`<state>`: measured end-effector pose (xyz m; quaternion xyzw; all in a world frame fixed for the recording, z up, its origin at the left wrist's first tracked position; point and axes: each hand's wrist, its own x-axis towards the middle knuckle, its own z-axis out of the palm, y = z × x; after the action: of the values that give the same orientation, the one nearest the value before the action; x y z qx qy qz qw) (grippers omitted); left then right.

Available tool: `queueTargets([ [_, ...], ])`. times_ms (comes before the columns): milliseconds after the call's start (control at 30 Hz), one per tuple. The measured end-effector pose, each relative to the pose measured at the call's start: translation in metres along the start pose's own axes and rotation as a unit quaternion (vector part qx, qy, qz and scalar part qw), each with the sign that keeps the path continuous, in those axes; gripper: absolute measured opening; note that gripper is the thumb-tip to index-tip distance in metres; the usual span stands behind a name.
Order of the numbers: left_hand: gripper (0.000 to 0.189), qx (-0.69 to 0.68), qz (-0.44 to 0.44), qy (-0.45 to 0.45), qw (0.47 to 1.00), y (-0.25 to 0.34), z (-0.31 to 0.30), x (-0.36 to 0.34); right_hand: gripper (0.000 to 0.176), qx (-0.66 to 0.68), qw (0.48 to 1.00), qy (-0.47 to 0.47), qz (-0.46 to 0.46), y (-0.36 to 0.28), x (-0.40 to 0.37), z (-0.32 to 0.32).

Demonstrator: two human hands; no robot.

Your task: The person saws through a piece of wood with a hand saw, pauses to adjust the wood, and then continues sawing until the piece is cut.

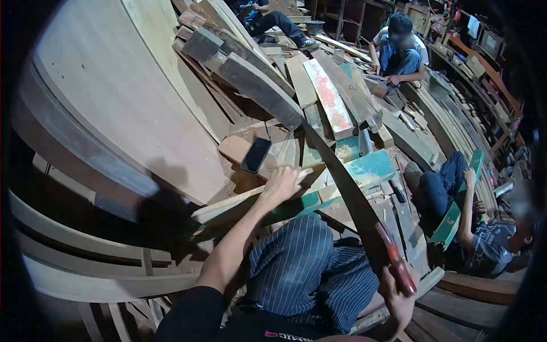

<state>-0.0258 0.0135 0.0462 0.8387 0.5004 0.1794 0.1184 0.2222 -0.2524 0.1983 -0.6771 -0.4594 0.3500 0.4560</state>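
A hand saw with a red-brown handle slants across the middle, its dark blade running up to a grey block of wood. My right hand is closed round its handle at the lower right. Left of the blade, my left hand rests with bent fingers on the edge of a long light board. A piece of wood with a green painted face lies behind the blade, at the board's right end. Just beyond my left hand, a black phone lies on a wood block.
Wide planks lean at the left. Wood pieces, one with red and white paint, cover the floor. One person crouches at the back, another sits at the top, and a third holds a green board at the right.
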Motion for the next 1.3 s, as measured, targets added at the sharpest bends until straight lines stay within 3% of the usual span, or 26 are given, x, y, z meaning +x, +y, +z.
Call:
queueTargets([
  [67,0.024,-0.008,0.036,0.045,0.998,-0.012,0.016,0.002,0.025,-0.014,0.994,0.096,-0.053,0.050,-0.022,-0.026],
  [100,0.034,-0.021,0.023,0.036,0.999,-0.005,0.009,-0.002,0.025,-0.008,0.995,0.098,-0.030,0.045,-0.026,-0.025],
  [167,0.033,-0.008,0.005,-0.010,1.000,-0.001,0.007,-0.001,0.024,0.006,0.995,0.100,0.015,0.025,-0.033,-0.015],
  [267,0.033,0.012,0.009,-0.029,0.999,0.002,0.009,-0.008,0.016,-0.087,0.994,0.000,-0.059,-0.013,0.012,0.027],
  [333,0.035,0.017,0.008,-0.039,0.999,0.008,0.008,-0.014,0.014,-0.059,0.984,-0.019,-0.167,0.007,0.057,0.068],
  [367,0.038,-0.014,-0.024,-0.040,0.999,0.003,0.019,-0.010,0.014,-0.059,0.981,-0.019,-0.182,0.008,0.079,0.086],
  [500,0.033,-0.008,-0.001,0.055,0.998,-0.004,0.017,-0.006,0.015,-0.044,0.979,-0.007,-0.198,-0.010,0.117,0.118],
  [600,0.031,0.052,0.033,0.050,0.997,-0.010,0.014,-0.009,0.014,-0.034,0.988,-0.041,-0.146,0.012,0.093,0.095],
  [633,0.030,-0.016,0.006,0.024,1.000,-0.001,0.003,-0.007,0.016,-0.023,0.988,-0.037,-0.151,0.007,0.075,0.079],
  [667,0.026,0.038,0.038,0.048,0.997,-0.001,0.003,-0.005,0.018,-0.014,0.995,-0.037,-0.094,0.016,0.060,0.060],
  [700,0.024,0.036,-0.020,0.015,0.999,0.004,0.004,0.000,0.019,0.011,1.000,-0.008,-0.007,0.002,0.037,0.041],
  [733,0.023,0.014,-0.018,0.010,1.000,-0.002,0.009,0.001,0.017,0.076,0.994,0.014,0.073,0.001,0.020,0.024],
  [800,0.018,-0.015,-0.011,0.030,0.999,-0.008,0.014,0.005,0.015,-0.002,0.999,0.042,0.010,0.011,-0.011,-0.005],
  [867,0.019,0.001,0.003,0.022,1.000,-0.004,0.008,0.004,0.018,-0.102,0.995,0.007,-0.003,-0.003,-0.028,-0.018],
  [933,0.023,0.004,0.004,0.010,1.000,-0.006,0.014,0.001,0.019,-0.242,0.961,0.074,-0.113,0.002,-0.039,-0.005],
  [1167,0.026,0.004,0.001,0.012,1.000,0.007,0.014,-0.009,0.013,-0.070,0.984,-0.027,-0.160,0.003,0.085,0.093],
  [1300,0.035,-0.012,-0.001,0.011,1.000,-0.008,0.013,-0.001,0.014,-0.059,0.984,-0.036,-0.166,0.001,0.086,0.092],
])
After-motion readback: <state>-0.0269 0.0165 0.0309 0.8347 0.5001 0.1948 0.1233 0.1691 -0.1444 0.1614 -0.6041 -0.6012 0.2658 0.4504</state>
